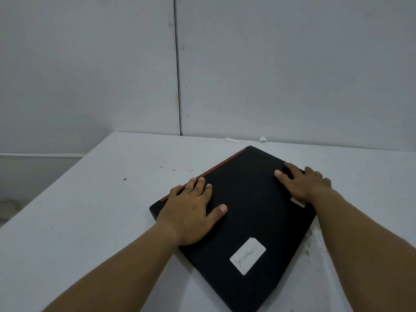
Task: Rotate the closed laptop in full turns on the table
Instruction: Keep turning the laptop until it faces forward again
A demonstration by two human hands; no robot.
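While hands [191,212] press laptop [245,212], label [247,256] illegible.

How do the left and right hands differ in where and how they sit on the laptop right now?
The left hand lies flat on the lid, fingers reaching the red-trimmed edge; the right hand sits at the opposite edge, its outer fingers past the rim. The left thumb points inward across the lid; the right hand partly covers a small white sticker. Both press palm-down on the closed laptop.
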